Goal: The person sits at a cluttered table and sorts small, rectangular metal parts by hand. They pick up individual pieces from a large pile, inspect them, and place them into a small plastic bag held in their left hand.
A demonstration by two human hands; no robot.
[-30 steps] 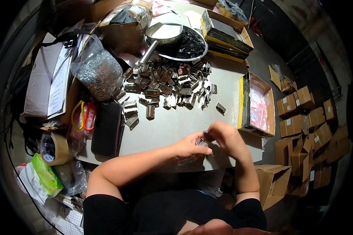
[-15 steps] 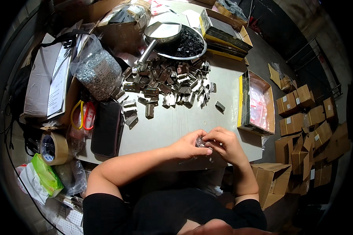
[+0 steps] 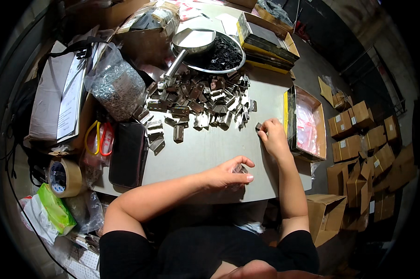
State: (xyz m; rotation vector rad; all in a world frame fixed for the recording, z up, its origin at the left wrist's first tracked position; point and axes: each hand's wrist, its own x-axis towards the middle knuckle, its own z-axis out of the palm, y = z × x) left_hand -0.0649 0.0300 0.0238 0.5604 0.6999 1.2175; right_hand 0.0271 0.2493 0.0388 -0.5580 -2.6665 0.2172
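Note:
My left hand (image 3: 227, 174) is near the table's front edge, its fingers curled round a small clear plastic bag (image 3: 240, 170). What lies inside the bag is too small to make out. Further right and forward, the fingertips of my right hand (image 3: 273, 137) close on a single metal bracket (image 3: 258, 126) lying on the table. Part of that bracket is hidden by the fingers. A heap of similar bent metal brackets (image 3: 201, 118) with holes spreads over the middle of the table, left of my right hand.
Behind the heap, a metal scoop (image 3: 194, 39) rests on a basin of black parts (image 3: 226, 55). An open box of small plastic bags (image 3: 287, 125) stands right of my right hand. A dark case (image 3: 126, 156), scissors (image 3: 91, 139) and a bag of screws (image 3: 117, 88) lie left.
My right hand has left the plastic bag and moved forward and right to the lone bracket. My left hand stays in place, still holding the bag.

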